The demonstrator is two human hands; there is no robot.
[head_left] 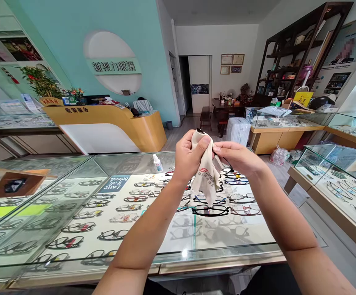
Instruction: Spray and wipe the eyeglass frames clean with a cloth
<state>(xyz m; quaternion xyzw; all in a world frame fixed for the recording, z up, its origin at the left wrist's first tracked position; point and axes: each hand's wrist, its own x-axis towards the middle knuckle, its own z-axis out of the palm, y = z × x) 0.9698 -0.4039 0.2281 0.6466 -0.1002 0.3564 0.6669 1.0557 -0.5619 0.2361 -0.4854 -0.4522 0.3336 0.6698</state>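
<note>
Above the glass counter, my left hand (186,157) is closed on a cream cleaning cloth (205,182) with red and dark print, its thumb pressing the fold. The cloth wraps part of a dark pair of eyeglasses (229,166); a dark bit of frame also pokes out at the top. My right hand (241,157) pinches the eyeglasses beside the cloth, fingertips close to its edge. Most of the frame is hidden by cloth and fingers. Below the hands, several eyeglasses (210,210) sit in rows on the counter.
A white spray bottle (157,163) stands on the glass display counter (227,250), left of my hands. A wooden box (16,185) is at far left. Further back are a curved reception desk (147,131), a wrapped suitcase (238,131) and another display case (334,184) at right.
</note>
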